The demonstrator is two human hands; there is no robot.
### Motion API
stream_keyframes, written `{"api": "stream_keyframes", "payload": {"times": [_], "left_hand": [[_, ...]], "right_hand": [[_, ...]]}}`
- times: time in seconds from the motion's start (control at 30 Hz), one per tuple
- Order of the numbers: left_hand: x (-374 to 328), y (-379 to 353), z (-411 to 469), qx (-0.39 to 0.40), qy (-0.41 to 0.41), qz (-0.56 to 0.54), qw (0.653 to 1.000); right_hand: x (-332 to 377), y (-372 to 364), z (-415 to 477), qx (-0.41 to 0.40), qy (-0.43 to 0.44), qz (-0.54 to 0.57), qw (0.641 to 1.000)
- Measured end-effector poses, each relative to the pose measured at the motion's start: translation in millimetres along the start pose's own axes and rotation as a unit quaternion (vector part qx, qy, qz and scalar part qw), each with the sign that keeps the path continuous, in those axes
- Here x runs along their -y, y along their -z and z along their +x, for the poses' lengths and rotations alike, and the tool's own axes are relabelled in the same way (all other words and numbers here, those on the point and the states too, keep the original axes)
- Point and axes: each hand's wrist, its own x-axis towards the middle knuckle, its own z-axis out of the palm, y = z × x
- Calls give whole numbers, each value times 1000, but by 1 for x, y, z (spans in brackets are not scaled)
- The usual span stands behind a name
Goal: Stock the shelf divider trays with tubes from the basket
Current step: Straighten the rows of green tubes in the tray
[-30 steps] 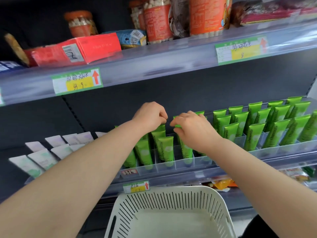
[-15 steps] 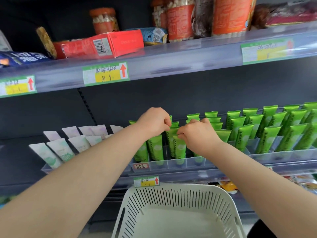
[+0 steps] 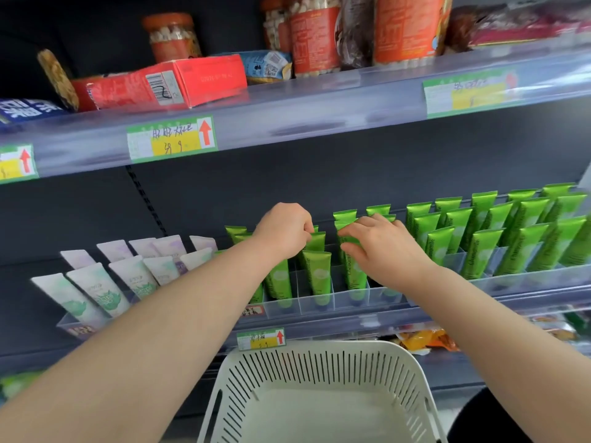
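Observation:
Green tubes (image 3: 319, 273) stand upright in rows in a clear shelf divider tray (image 3: 348, 300) on the middle shelf. My left hand (image 3: 281, 230) reaches in from the left, its curled fingers pinching the crimped top of a green tube (image 3: 316, 239) in the second row. Just right of it, my right hand (image 3: 383, 247) pinches the top of a neighbouring green tube (image 3: 347, 233) between forefinger and thumb. The white slotted basket (image 3: 319, 372) sits below the shelf edge at the bottom centre, and no tubes show on its visible floor.
White tubes (image 3: 99, 289) fill a tray to the left; more green tubes (image 3: 518, 238) fill the trays to the right. Directly overhead, the upper shelf (image 3: 287, 123) carries a red box (image 3: 166, 83) and jars. Price tags line the shelf edges.
Both hands stay at the tops of the middle green tubes. My right hand's fingers have spread out a little over the tube tops. The view has shifted slightly to the left.

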Motion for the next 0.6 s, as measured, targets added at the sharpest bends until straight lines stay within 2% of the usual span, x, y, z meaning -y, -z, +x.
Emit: {"api": "stream_keyframes", "payload": {"times": [0.1, 0.2, 0.27, 0.37, 0.43, 0.6], "left_hand": [[-5, -1, 3, -10, 2, -6, 1000], [-5, 0, 5, 19, 3, -2, 1000], [-3, 4, 7, 24, 10, -37, 999], [3, 13, 11, -25, 27, -80, 996], [5, 16, 13, -37, 29, -59, 997], [5, 12, 15, 24, 23, 19, 999]], "right_hand": [[-1, 1, -2, -20, 3, 14, 1000], [-1, 2, 0, -39, 4, 24, 999], [-1, 3, 2, -50, 4, 33, 998], [0, 3, 6, -64, 6, 32, 997], [0, 2, 9, -76, 7, 24, 997], [-3, -5, 12, -49, -5, 7, 999]]}}
